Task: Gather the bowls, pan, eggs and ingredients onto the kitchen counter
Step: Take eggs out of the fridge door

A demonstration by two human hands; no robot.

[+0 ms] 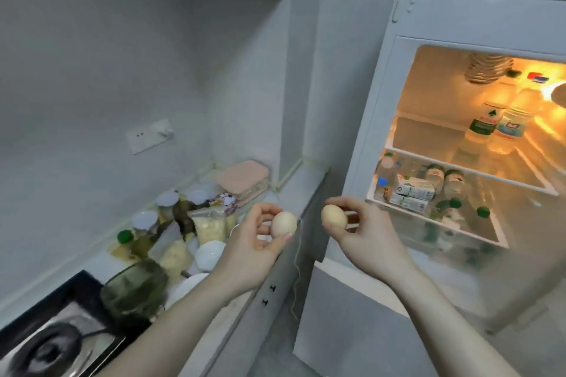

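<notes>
My left hand [254, 246] holds a pale egg [284, 224] between thumb and fingers, above the right end of the white kitchen counter [294, 193]. My right hand [356, 228] pinches a second, tan egg [333, 217] in front of the open fridge [459, 144]. On the counter lie a green glass bowl [134, 291], white bowls [209, 254] and bags and jars of ingredients [196, 220].
A gas stove [52, 343] fills the lower left corner. A pink lidded box [243, 180] sits at the counter's back corner. The lit fridge holds bottles and cartons on its shelves. A wall socket [147, 138] is above the counter. A thin cord hangs off the counter edge.
</notes>
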